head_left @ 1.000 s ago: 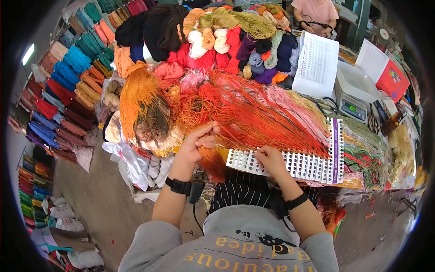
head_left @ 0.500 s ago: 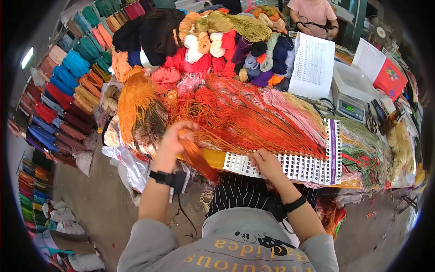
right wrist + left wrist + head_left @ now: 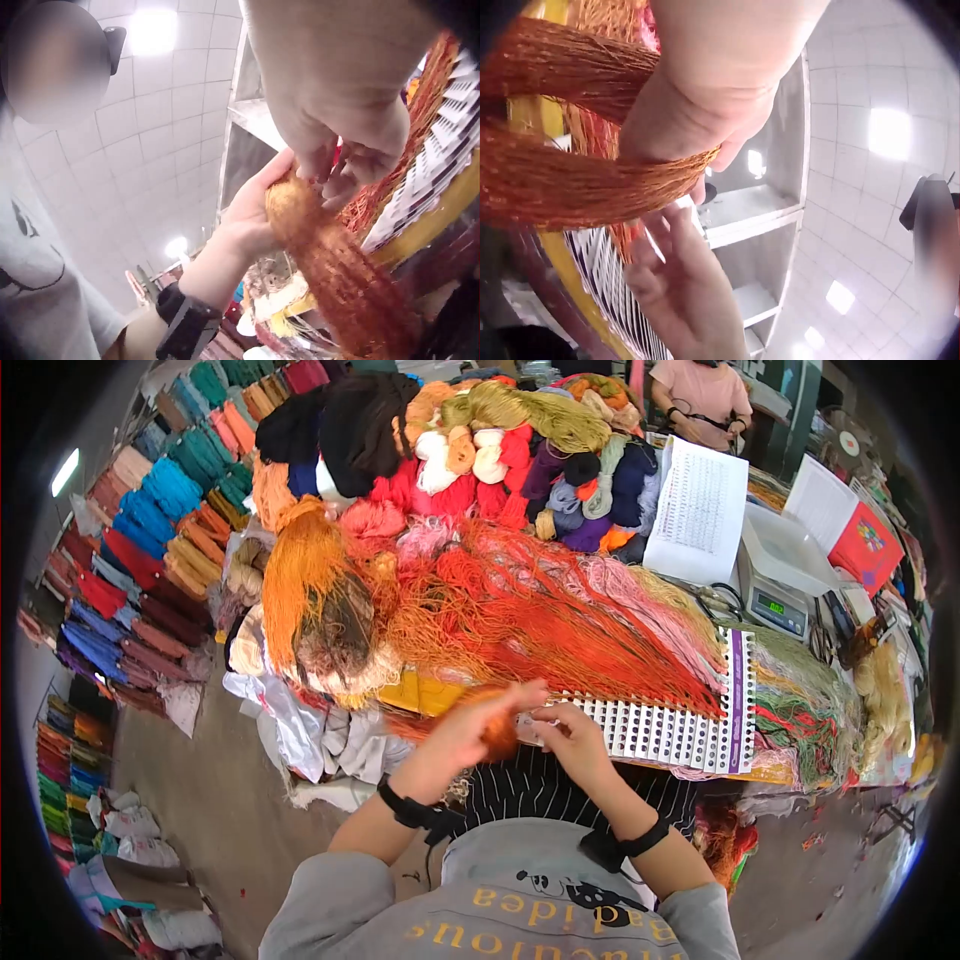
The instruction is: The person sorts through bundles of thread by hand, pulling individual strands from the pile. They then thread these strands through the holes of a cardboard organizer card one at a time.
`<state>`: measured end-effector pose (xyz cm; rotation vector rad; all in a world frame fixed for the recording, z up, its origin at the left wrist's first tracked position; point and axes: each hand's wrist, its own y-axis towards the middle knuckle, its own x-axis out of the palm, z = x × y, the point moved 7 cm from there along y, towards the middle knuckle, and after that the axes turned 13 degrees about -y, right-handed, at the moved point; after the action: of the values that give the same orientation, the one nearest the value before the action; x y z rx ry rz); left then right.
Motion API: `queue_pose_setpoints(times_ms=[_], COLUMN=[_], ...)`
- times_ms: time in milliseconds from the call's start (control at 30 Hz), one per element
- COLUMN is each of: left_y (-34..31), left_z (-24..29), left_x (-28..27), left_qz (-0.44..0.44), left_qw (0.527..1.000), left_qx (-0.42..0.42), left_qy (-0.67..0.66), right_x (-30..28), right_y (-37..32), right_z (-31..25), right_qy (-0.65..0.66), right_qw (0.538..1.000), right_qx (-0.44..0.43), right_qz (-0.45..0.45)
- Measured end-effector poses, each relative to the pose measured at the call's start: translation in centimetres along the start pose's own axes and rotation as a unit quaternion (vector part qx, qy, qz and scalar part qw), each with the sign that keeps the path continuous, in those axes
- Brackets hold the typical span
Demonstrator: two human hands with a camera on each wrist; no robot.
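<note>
An orange-red skein of thread (image 3: 497, 732) (image 3: 592, 187) (image 3: 341, 274) hangs looped over my left hand (image 3: 462, 732) (image 3: 705, 90) (image 3: 251, 214), whose fingers curl into the loop. Close beside it, my right hand (image 3: 578, 745) (image 3: 686, 292) (image 3: 337, 97) pinches the end of a white card (image 3: 654, 244) between thumb and fingers; the skein and hands hide most of it. To the right, overlapping white punched cards (image 3: 690, 730) lie along the table's front edge, with red and orange threads (image 3: 600, 650) running to their holes.
Heaped yarn (image 3: 440, 465) covers the back of the table. A printed sheet (image 3: 697, 510), scissors and a scale (image 3: 778, 610) stand at the right. A yellow table edge (image 3: 425, 692) shows left of the cards. Another person (image 3: 702, 400) is beyond the table.
My left hand has swung out left, then come back right beside the right hand with the skein. The right hand has shifted slightly left and down; the cards' left end is no longer seen.
</note>
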<state>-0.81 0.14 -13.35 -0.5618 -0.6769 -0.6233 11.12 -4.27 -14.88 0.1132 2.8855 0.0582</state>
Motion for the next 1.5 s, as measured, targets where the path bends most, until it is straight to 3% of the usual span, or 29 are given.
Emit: queue_pose_setpoints(times_ms=[100, 200, 500, 700, 767, 933, 1000, 1067, 1100, 1133, 1167, 1200, 1233, 1267, 1300, 1367, 1433, 1467, 1500], left_y=[0.9, 1.3, 1.3, 0.6, 0.3, 0.2, 0.3, 0.1, -0.4, -1.0, -1.7, -2.6, -3.0, -4.2, -5.1, -6.5, -6.7, -5.8, -4.8], left_z=[-2.4, -2.7, -1.7, -1.3, -0.8, -0.6, -0.3, -0.4, 0.2, 1.1, 2.2, 4.2, 5.4, 7.7, 9.4, 10.7, 10.9, 9.9, 8.7], left_x=[0.7, 1.3, 1.1, 1.2, 1.0, 1.6, 1.1, 1.5, 0.9, -1.0, -2.9, -4.3, -6.9, -8.7, -9.7, -7.3, -6.2, -6.0, -5.7], left_qz=[-0.006, -0.040, -0.004, 0.045, 0.077, 0.076, 0.088, -0.068, -0.067, 0.013, 0.093, 0.154, 0.133, 0.104, 0.076, 0.044, 0.013, 0.035, 0.055], left_qw=[0.999, 0.991, 0.989, 0.989, 0.994, 0.994, 0.992, 0.993, 0.993, 0.996, 0.993, 0.985, 0.969, 0.962, 0.950, 0.940, 0.926, 0.951, 0.969], left_qx=[-0.027, -0.089, -0.025, -0.016, 0.009, 0.016, 0.029, -0.034, -0.032, -0.018, -0.004, 0.047, 0.070, 0.123, 0.177, 0.205, 0.236, 0.213, 0.189], left_qy=[-0.033, -0.093, -0.145, -0.141, -0.083, -0.080, -0.083, -0.091, -0.094, -0.081, -0.068, -0.055, -0.198, -0.222, -0.246, -0.271, -0.294, -0.223, -0.150], right_x=[0.6, -0.3, -1.1, -1.4, -1.5, -1.8, -2.7, -6.1, -8.5, -11.2, -14.4, -18.1, -23.3, -27.0, -31.7, -38.3, -36.8, -35.2, -31.7], right_y=[-0.4, -0.6, -1.4, -1.5, -1.6, -1.9, -1.9, -2.3, -2.6, -3.7, -5.1, -6.8, -9.3, -11.9, -15.0, -22.4, -21.6, -20.6, -16.9], right_z=[-0.3, 0.1, -0.7, 0.0, -0.2, -0.3, -0.4, -2.3, -2.8, -3.1, -3.9, -3.7, -1.2, -1.9, 0.2, 1.4, -0.7, -2.3, -3.4], right_qy=[0.001, 0.075, 0.211, 0.171, 0.173, 0.203, 0.151, 0.063, 0.083, 0.217, 0.303, 0.295, 0.304, 0.322, 0.388, 0.212, 0.134, 0.058, 0.036], right_qw=[1.000, 0.995, 0.974, 0.982, 0.981, 0.975, 0.987, 0.991, 0.989, 0.960, 0.931, 0.924, 0.895, 0.886, 0.848, 0.798, 0.805, 0.805, 0.859], right_qx=[0.006, 0.066, 0.074, 0.073, 0.078, 0.087, 0.047, -0.069, -0.045, 0.003, -0.031, -0.068, -0.101, -0.129, -0.144, -0.135, -0.090, -0.046, -0.055], right_qz=[-0.023, -0.024, -0.025, -0.036, -0.033, -0.024, 0.000, 0.095, 0.114, 0.179, 0.201, 0.234, 0.311, 0.307, 0.331, 0.548, 0.571, 0.588, 0.507])
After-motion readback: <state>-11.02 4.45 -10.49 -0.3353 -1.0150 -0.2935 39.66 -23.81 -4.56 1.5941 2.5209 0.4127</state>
